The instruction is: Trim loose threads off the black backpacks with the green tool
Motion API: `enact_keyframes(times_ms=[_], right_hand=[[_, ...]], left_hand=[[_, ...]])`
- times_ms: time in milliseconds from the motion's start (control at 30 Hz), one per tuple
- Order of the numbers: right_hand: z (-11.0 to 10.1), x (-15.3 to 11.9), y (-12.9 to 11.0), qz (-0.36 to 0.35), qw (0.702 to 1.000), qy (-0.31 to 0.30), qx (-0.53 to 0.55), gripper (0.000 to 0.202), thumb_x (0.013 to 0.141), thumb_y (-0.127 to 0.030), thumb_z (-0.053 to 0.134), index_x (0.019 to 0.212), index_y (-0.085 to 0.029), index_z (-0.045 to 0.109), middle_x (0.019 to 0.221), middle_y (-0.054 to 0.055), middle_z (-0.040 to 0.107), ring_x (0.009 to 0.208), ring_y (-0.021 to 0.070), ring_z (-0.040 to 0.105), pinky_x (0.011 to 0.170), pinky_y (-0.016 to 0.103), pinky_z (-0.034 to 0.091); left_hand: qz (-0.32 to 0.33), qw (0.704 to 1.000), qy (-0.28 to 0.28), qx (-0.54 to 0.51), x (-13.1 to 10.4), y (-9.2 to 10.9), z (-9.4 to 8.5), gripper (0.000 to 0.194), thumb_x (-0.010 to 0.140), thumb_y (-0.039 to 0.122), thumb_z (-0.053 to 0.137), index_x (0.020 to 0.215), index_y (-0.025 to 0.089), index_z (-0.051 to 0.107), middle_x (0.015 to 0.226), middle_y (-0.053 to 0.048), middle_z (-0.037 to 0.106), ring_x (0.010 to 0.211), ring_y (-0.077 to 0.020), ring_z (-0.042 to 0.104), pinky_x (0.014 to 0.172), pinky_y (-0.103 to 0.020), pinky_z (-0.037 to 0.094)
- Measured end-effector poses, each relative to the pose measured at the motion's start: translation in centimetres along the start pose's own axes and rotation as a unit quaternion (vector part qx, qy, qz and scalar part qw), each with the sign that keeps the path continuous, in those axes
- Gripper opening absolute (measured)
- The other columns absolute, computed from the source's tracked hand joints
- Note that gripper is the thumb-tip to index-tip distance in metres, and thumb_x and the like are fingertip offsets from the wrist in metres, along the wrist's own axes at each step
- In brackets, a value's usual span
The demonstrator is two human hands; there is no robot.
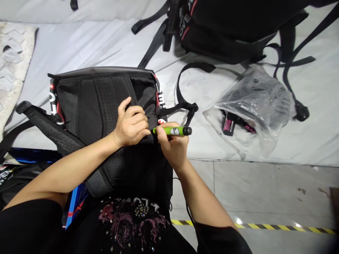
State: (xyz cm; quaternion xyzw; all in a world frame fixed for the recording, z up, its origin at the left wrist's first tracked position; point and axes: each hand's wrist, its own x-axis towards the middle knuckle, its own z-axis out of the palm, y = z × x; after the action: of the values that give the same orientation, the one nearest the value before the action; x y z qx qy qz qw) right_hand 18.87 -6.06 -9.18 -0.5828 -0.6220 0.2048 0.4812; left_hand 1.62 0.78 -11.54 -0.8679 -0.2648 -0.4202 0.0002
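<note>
A green marker (169,131) is grasped in the right hand (176,150), its black end pointed outward to the right and its tip brought down beside the left thumb. A pale oval emblem is printed on the green barrel, but no brand can be read. The left hand (131,127) is laid on the back panel of a black backpack (88,102), its fingers curled; whether fabric is pinched there cannot be told. The marker is held over the right part of that panel.

White letters on black and red are printed along the backpack's sides: an "E" can be made out on the right, and only partial characters on the left. The pale surface (196,146) is partly covered by the backpack. Farther back, "OVE" can be read on a large black bag (225,35), beside red stripes. A clear plastic bag (261,95) is set near it, with small black-and-pink packages (228,125) showing at its opening; their labels are too small to read. At lower left, "EN" is seen on another black bag (19,187).
</note>
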Motion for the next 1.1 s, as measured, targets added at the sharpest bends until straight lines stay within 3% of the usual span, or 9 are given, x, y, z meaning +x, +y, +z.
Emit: enact_keyframes(times_ms=[200,367,467,533,633,767,833,967,1100], right_hand=[[-0.2,-0.3,0.4,0.005,1.0,-0.017,-0.013,0.018,0.093,-0.031,0.059,0.078,-0.021,0.062,0.073,0.001,0.066,0.055,0.013,0.059,0.054,0.027,0.049],[-1.5,-1.6,0.2,0.012,1.0,-0.021,-0.008,0.012,0.091,-0.033,0.064,0.088,-0.022,0.066,0.078,0.001,0.072,0.062,0.0164,0.066,0.062,0.029,0.056],[-1.5,-3.3,-0.5,-0.1,0.994,-0.046,0.009,0.023,0.095,-0.028,0.062,0.117,-0.023,0.066,0.104,0.006,0.076,0.087,0.0209,0.073,0.09,0.04,0.058],[-1.5,-4.6,-1.1,-0.218,0.972,-0.083,0.0,0.032,0.096,-0.025,0.062,0.129,-0.023,0.062,0.099,0.005,0.077,0.081,0.0199,0.073,0.091,0.041,0.057],[-3.0,-6.0,-2.1,-0.334,0.941,-0.057,-0.013,0.03,0.097,-0.027,0.061,0.127,-0.024,0.063,0.07,-0.001,0.073,0.055,0.0164,0.065,0.064,0.033,0.057],[-9.1,-5.3,-3.1,-0.377,0.924,0.02,-0.054,0.029,0.095,-0.032,0.065,0.124,-0.029,0.067,0.066,0.0,0.071,0.051,0.0168,0.062,0.056,0.033,0.052],[-12.2,-3.3,-2.6,-0.392,0.913,0.06,-0.093,0.037,0.09,-0.034,0.071,0.127,-0.032,0.068,0.063,-0.001,0.069,0.053,0.0164,0.062,0.06,0.034,0.053],[-13.8,2.4,-0.4,-0.421,0.89,0.059,-0.166,0.023,0.089,-0.043,0.068,0.107,-0.033,0.078,0.058,0.0,0.066,0.056,0.0133,0.062,0.059,0.032,0.047],[-10.6,3.4,-1.8,-0.399,0.888,-0.055,-0.222,0.027,0.099,-0.028,0.053,0.116,-0.026,0.074,0.092,0.007,0.076,0.069,0.0183,0.067,0.06,0.033,0.047]], left_hand=[[-0.033,0.997,-0.07,0.003,0.2,-0.3,-0.4,0.049,0.103,0.052,0.026,0.077,0.027,0.059,0.079,0.004,0.066,0.099,-0.0196,0.058,0.121,-0.057,0.018],[0.043,0.96,-0.277,0.012,5.1,-4.3,-2.0,0.056,0.097,0.067,0.029,0.072,0.025,0.058,0.075,-0.002,0.063,0.087,-0.0207,0.056,0.109,-0.053,0.039],[0.052,0.937,-0.342,0.054,7.8,-5.9,-4.0,0.059,0.095,0.069,0.028,0.062,0.024,0.05,0.064,-0.003,0.056,0.074,-0.0194,0.052,0.091,-0.05,0.048],[0.041,0.94,-0.326,0.096,8.7,-5.2,-6.1,0.059,0.094,0.067,0.03,0.058,0.024,0.045,0.059,-0.003,0.051,0.07,-0.0196,0.052,0.079,-0.047,0.049],[0.015,0.96,-0.228,0.161,9.1,-1.7,-10.9,0.059,0.095,0.066,0.036,0.056,0.022,0.044,0.056,-0.001,0.045,0.068,-0.0193,0.056,0.075,-0.045,0.048],[-0.016,0.958,-0.105,0.266,8.7,4.8,-17.9,0.059,0.1,0.057,0.037,0.056,0.019,0.049,0.054,0.0,0.042,0.061,-0.0161,0.056,0.069,-0.038,0.045],[-0.035,0.946,-0.071,0.316,7.9,7.1,-19.4,0.057,0.101,0.052,0.04,0.056,0.018,0.053,0.051,0.0,0.044,0.055,-0.0143,0.052,0.063,-0.034,0.041],[-0.137,0.924,-0.036,0.355,3.9,8.4,-16.4,0.058,0.101,0.055,0.042,0.061,0.017,0.061,0.054,-0.003,0.056,0.053,-0.0162,0.053,0.056,-0.032,0.033],[-0.323,0.88,-0.188,0.293,-0.5,7.2,-10.9,0.055,0.103,0.049,0.039,0.074,0.014,0.069,0.07,-0.011,0.069,0.067,-0.023,0.064,0.06,-0.034,0.038]])
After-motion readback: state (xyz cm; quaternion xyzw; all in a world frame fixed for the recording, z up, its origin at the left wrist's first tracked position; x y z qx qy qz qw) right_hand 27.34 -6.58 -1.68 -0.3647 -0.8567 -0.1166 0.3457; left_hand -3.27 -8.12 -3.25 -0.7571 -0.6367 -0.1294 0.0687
